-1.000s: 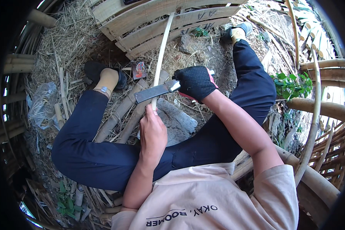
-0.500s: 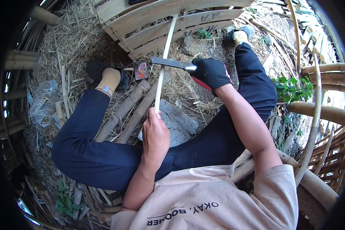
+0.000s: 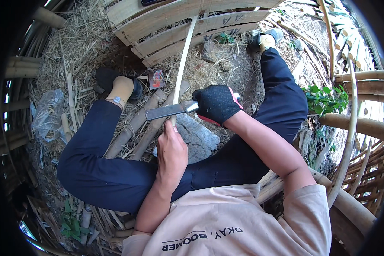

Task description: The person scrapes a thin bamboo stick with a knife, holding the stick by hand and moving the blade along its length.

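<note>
A small flat packet (image 3: 157, 78), roughly square with red and dark printing, lies on the straw-strewn ground just beside the person's dark shoe (image 3: 109, 79), while a crumpled clear plastic bag (image 3: 49, 115) sits well apart among the straw at the left.

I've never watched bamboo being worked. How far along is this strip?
Done: hard to say; no finished strips are clearly visible. In hand: the bare left hand grips the long pale bamboo strip near its lower end, while the black-gloved right hand sets the broad steel knife across it just above. Left: the strip's whole length above the blade, reaching to the bamboo-slat panel.
</note>
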{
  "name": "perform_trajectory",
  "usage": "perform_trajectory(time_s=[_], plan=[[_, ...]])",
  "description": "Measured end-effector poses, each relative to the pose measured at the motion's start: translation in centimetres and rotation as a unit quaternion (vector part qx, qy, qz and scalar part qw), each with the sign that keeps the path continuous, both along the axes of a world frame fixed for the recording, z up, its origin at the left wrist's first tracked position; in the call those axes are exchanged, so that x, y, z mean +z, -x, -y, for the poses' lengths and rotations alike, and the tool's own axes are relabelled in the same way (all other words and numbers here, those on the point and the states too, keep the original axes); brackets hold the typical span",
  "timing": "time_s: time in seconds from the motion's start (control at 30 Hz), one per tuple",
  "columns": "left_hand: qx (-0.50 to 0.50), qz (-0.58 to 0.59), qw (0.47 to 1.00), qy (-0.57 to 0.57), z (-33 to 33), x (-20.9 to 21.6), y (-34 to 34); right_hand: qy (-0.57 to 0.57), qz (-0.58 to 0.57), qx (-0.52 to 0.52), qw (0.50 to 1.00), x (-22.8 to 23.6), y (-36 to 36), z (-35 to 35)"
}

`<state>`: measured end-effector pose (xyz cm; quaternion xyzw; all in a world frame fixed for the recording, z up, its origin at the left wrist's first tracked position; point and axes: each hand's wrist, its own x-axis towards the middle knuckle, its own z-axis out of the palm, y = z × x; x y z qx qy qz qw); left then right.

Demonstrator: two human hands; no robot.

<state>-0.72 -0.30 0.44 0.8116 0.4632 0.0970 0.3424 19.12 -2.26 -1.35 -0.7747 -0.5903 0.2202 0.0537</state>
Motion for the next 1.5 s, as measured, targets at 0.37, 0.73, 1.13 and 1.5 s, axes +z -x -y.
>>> perform_trajectory(time_s=[0.37, 0.73, 1.13, 1.5], plan=[[-0.019, -0.027, 0.999, 0.003, 0.1, 0.8, 0.1, -0.005, 0.047, -0.066, 0.997, -0.7, -3.6, -1.7], [-0.02, -0.021, 1.0, -0.007, 0.4, 0.6, 0.1, -0.045, 0.069, -0.162, 0.983, -1.6, -7.9, -1.6], [-0.024, -0.024, 0.999, -0.028, 0.4, 0.0, 0.0, -0.022, -0.029, 0.025, 0.999, 0.7, -1.2, 0.4], [-0.026, -0.022, 0.999, -0.023, 0.5, 0.5, 0.5, 0.017, 0.036, -0.022, 0.999, 1.6, -2.2, -1.1]])
